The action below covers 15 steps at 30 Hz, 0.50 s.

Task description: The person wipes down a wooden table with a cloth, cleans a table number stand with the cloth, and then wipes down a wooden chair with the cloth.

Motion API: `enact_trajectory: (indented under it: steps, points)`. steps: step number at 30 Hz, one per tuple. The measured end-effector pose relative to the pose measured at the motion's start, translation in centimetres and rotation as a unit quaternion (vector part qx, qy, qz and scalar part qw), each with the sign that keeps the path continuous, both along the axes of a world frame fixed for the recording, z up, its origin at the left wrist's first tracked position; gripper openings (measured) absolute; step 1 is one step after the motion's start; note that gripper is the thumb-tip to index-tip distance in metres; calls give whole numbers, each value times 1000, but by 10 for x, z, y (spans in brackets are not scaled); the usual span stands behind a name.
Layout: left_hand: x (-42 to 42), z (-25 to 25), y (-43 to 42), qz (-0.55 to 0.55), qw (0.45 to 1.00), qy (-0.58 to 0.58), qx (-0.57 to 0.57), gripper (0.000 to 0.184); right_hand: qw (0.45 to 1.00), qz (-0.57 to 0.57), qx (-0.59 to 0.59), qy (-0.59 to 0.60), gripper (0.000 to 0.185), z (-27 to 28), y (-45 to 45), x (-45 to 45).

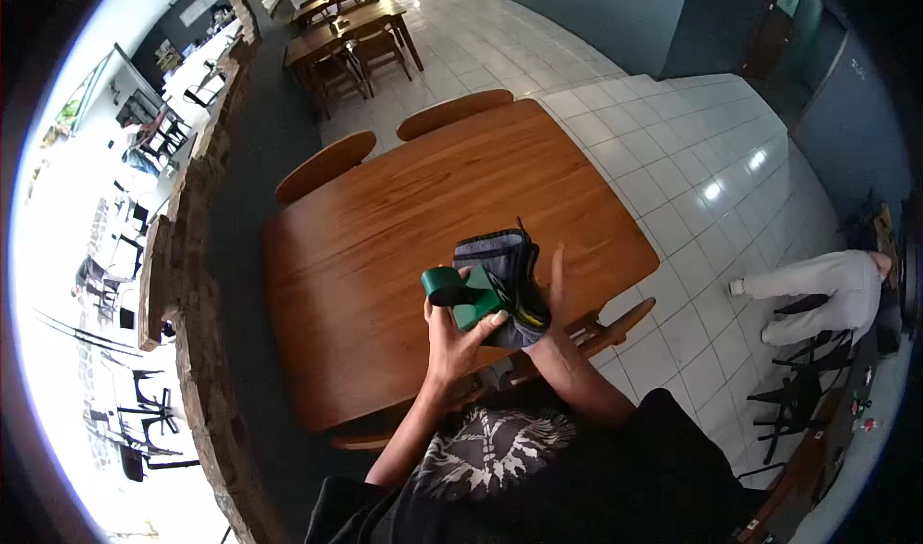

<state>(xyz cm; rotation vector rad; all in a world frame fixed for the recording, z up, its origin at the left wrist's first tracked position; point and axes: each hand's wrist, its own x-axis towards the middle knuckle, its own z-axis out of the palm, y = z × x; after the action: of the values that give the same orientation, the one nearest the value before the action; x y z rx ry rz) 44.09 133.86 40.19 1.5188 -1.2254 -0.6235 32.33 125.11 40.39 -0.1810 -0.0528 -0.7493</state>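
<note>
My left hand is wrapped round a green device with a rounded end; its exact kind I cannot make out. The left thumb lies across its lower edge. Against it is a dark grey fabric item, folded or pouch-like, with black parts and a yellow-green patch. My right hand holds this item from the right side, partly hidden behind it, and one finger points up past its edge. Both things are held close together above the wooden table.
Chairs stand at the table's far side, another chair at its right. A low brick-edged wall runs along the left. On the right, a person in light trousers is near a black chair. More tables stand farther back.
</note>
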Motion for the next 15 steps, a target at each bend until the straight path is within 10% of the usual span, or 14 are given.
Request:
enact_trajectory:
  steps: [5, 11, 13, 15]
  points:
    - [-24, -17, -11, 13, 984, 171, -40, 75, 992, 59, 19, -112, 107, -27, -22, -9]
    - [-34, -33, -40, 190, 910, 367, -42, 44, 991, 52, 109, 55, 89, -13, -23, -26]
    - [-31, -71, -35, 167, 971, 169, -27, 44, 984, -9, 38, 175, 91, -29, -8, -17]
    - [-34, -72, -32, 121, 991, -43, -29, 44, 851, -223, -373, 296, 84, -41, -8, -5]
